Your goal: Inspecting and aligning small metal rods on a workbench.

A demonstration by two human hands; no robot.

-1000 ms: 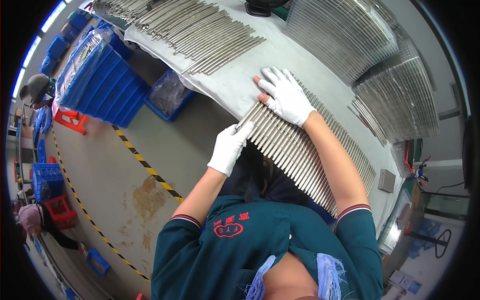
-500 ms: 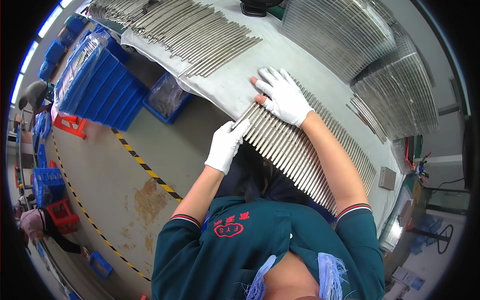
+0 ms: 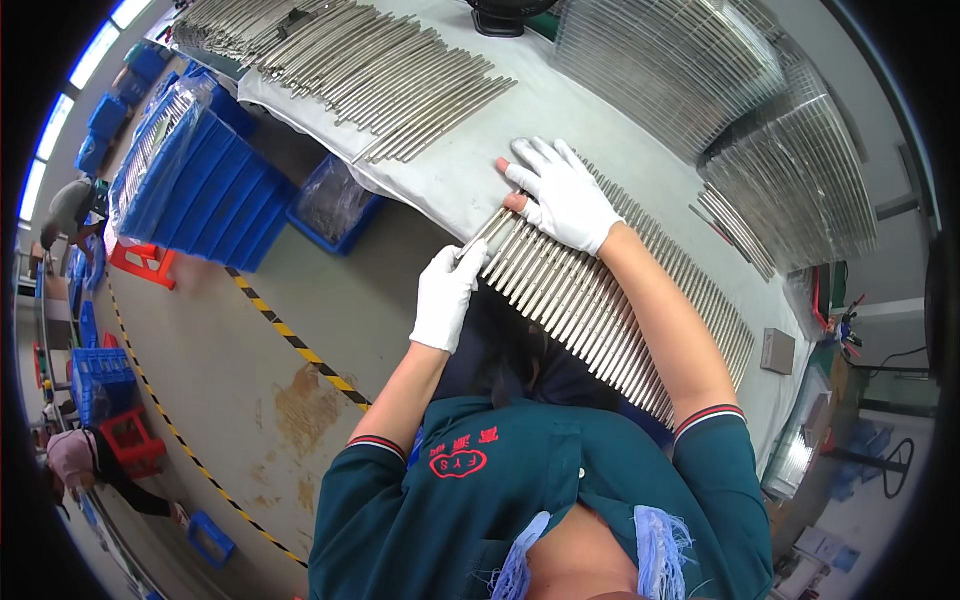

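Note:
A row of thin metal rods (image 3: 590, 318) lies side by side on the white-covered table, their near ends jutting past its edge. My left hand (image 3: 444, 300), in a white glove, pinches the near end of the leftmost metal rod (image 3: 490, 228) between thumb and fingers. Across the left part of the row my right hand (image 3: 567, 198) rests flat, fingers stretched out, in a glove that leaves the thumb and a fingertip bare. Its palm hides the rods beneath.
More metal rods (image 3: 390, 85) spread over the table's far left. Stacked wire racks (image 3: 670, 75) stand at the far right, near a small grey block (image 3: 777, 351). Blue crates (image 3: 205, 185) are piled on the floor at left. Two people work farther left.
My left hand has shifted very slightly, still at the end of the leftmost rod. My right hand stays flat on the row. The whole view has tilted a little.

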